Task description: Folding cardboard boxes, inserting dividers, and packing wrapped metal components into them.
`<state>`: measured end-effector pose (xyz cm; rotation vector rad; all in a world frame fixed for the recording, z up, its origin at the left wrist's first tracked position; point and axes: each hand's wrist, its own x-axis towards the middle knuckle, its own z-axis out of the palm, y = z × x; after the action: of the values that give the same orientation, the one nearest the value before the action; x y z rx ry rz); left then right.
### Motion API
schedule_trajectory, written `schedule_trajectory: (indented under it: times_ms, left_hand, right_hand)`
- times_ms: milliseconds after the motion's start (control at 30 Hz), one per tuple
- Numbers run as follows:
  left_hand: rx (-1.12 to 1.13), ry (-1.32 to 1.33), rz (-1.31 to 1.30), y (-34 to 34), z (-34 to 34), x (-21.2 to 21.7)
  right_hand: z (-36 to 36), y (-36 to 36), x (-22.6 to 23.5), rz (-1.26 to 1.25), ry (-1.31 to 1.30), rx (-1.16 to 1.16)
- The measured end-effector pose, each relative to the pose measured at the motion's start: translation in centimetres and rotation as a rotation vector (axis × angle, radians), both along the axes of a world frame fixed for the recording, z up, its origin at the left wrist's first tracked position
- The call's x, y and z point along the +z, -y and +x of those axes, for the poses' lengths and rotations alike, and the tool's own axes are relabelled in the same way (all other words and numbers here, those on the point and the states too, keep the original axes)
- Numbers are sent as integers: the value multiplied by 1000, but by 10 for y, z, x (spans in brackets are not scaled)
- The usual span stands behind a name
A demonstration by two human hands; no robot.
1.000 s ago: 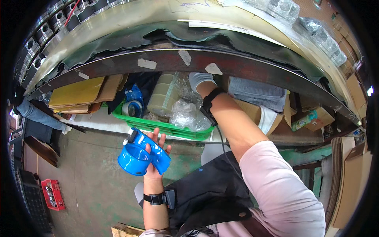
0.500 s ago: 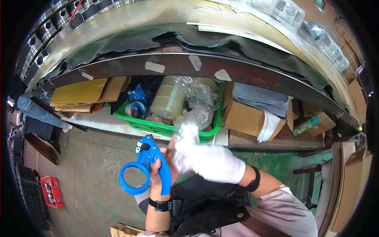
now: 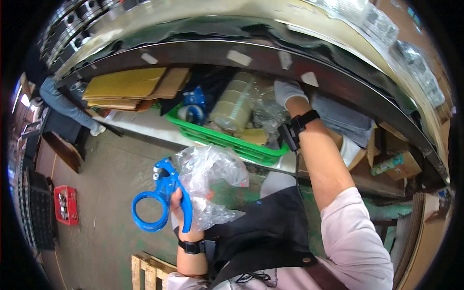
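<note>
My left hand (image 3: pixel 180 208) grips a blue tape dispenser (image 3: pixel 157 203) with an empty ring, and a crumpled clear plastic bag (image 3: pixel 210 171) is bunched against the same hand. My right hand (image 3: pixel 287 92), in a white glove with a black wrist strap, reaches deep under the dark shelf edge behind a green plastic basket (image 3: pixel 227 141). The basket holds large rolls of clear tape (image 3: pixel 232 108) in plastic wrap and another blue dispenser (image 3: pixel 193 104). Whether the right hand holds anything is hidden by wrap and shadow.
Flat cardboard sheets (image 3: pixel 128 84) lie on the low shelf left of the basket. Cardboard boxes (image 3: pixel 396 159) stand to the right. A red crate (image 3: pixel 65 205) sits on the concrete floor at left, a wooden pallet (image 3: pixel 152 270) below. Another person's leg (image 3: pixel 63 104) is at far left.
My right hand left the plastic bag by the dispenser and went back up into the shelf behind the green basket. The bag stays with my left hand.
</note>
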<state>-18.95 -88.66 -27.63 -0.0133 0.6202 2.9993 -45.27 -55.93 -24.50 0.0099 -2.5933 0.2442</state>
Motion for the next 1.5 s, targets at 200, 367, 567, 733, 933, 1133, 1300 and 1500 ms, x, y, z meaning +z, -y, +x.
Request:
schedule_trajectory:
  times_ms: [200,367,567,733,933,1133,1300,1500]
  left_hand:
    - [-137,7,641,29,-1,-6]
    - [-133,-124,747,34,3,1]
    - [-104,-127,633,51,11,-3]
    - [-67,-41,744,61,21,8]
    - [-7,-5,577,64,12,-1]
    - [45,209,337,51,-9,-15]
    - [70,120,-165,55,-41,-15]
    - [-361,-8,-551,19,13,90]
  right_hand:
    - [-24,47,-46,379,29,-163]
    - [-31,39,-45,570,66,-183]
    - [-59,13,-44,246,-412,-71]
    - [-54,-31,13,556,196,210]
    - [10,-69,32,-4,247,501]
    - [203,-27,92,-650,219,572]
    - [235,22,112,-1044,288,826]
    - [271,65,77,-645,745,1232]
